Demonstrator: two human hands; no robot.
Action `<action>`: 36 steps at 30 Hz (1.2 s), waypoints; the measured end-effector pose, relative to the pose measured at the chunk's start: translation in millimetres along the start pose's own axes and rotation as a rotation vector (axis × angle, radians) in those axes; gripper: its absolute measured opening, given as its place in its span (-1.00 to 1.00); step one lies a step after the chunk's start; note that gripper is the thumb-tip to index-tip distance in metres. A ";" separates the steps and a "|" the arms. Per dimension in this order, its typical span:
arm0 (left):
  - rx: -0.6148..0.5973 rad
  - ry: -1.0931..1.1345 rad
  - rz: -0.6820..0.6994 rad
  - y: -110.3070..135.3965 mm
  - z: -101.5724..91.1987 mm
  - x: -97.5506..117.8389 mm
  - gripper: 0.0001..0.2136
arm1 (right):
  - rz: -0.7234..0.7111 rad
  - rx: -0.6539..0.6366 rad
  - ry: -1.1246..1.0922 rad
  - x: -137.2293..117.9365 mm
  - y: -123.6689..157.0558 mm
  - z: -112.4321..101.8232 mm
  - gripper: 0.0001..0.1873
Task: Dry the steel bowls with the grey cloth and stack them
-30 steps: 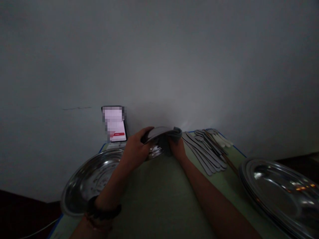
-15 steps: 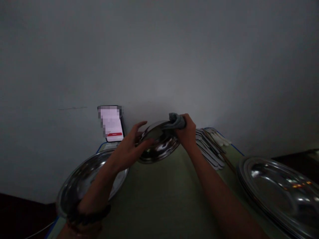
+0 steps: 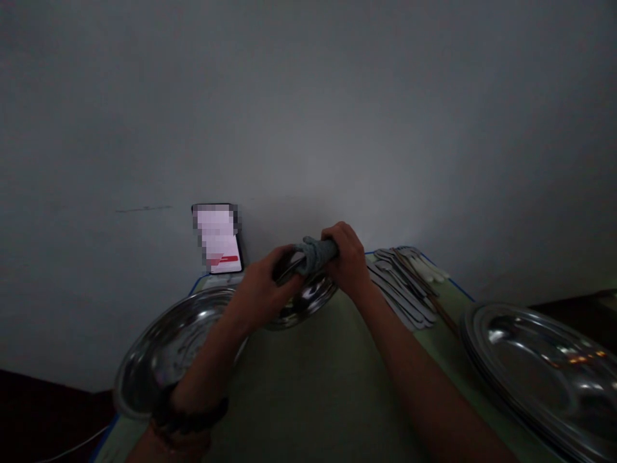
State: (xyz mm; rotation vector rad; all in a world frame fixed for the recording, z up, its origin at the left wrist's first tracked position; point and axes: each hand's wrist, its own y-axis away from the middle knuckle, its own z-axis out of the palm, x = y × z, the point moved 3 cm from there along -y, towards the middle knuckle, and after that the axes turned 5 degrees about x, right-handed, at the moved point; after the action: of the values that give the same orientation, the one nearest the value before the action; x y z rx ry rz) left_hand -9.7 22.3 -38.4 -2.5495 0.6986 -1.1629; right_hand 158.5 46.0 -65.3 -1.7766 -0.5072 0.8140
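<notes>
A shiny metal bowl (image 3: 308, 299) is held tilted above the table between my two hands. My left hand (image 3: 263, 286) grips its left side, thumb toward me and fingers behind the rim. A grey-blue cloth (image 3: 315, 254) is folded over the bowl's upper rim. My right hand (image 3: 346, 257) is closed on that cloth, pressing it to the rim at the right. Part of the bowl is hidden by the cloth and my hands.
At left stands a large metal basin (image 3: 183, 341), partly behind my left forearm. A lit phone (image 3: 222, 241) leans on the wall (image 3: 308, 116). Cutlery and chopsticks (image 3: 405, 286) lie at back right. Stacked metal plates (image 3: 530, 366) stand at right on the green table (image 3: 318, 392).
My right hand has moved left with the cloth along the bowl's rim, closer to my left hand. The left hand has closed more firmly around the rim.
</notes>
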 end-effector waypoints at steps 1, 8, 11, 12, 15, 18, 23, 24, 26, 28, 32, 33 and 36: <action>0.006 0.003 -0.012 -0.2 0.8 -0.2 -0.55 | 0.046 0.000 -0.001 4.1 2.9 1.2 -0.86; 0.103 0.010 -0.082 -5.7 -1.6 -13.1 -0.56 | 0.585 0.058 -0.185 37.5 52.9 23.6 -0.77; 0.141 0.014 -0.148 -8.5 -2.0 -25.3 -0.58 | 0.706 0.084 -0.158 38.9 76.0 39.1 -0.72; 0.151 0.017 -0.161 -9.0 -1.5 -28.3 -0.58 | 0.741 0.088 -0.147 38.9 81.1 43.2 -0.68; 0.157 0.000 -0.141 -8.5 1.5 -29.1 -0.58 | 0.812 0.095 -0.123 39.7 85.5 47.5 -0.60; 0.092 0.024 -0.080 -5.3 4.0 -17.4 -0.50 | 0.826 0.113 -0.113 43.3 74.9 39.1 -0.58; -0.063 0.188 -0.161 1.5 -6.1 2.3 -0.41 | 0.756 0.139 -0.080 41.5 34.4 10.2 -0.62; -0.070 0.212 -0.202 2.3 -9.4 2.7 -0.45 | 0.688 0.130 -0.063 37.2 24.3 4.6 -0.67; -0.072 0.219 -0.254 3.1 -14.7 1.2 -0.51 | 0.498 0.087 -0.058 24.5 5.0 -4.3 -0.76; -0.084 0.216 -0.260 3.3 -17.1 -0.8 -0.56 | 0.288 0.038 -0.056 9.3 -9.6 -10.3 -0.82; -0.141 0.297 -0.189 4.0 -16.5 2.2 -0.64 | 0.006 -0.052 -0.042 -14.8 -21.0 -13.3 -0.85; -0.146 0.311 -0.173 4.2 -16.2 3.7 -0.65 | -0.030 -0.074 -0.036 -18.2 -21.0 -12.3 -0.84; -0.129 0.345 -0.180 3.9 -15.6 6.1 -0.66 | -0.048 -0.084 -0.027 -21.2 -17.7 -8.8 -0.84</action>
State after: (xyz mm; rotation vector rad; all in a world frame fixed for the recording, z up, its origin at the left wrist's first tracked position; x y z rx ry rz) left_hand -19.3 15.3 -26.0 -2.5858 0.6440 -1.6971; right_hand 151.4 31.9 -40.9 -1.8258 -0.6073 0.7937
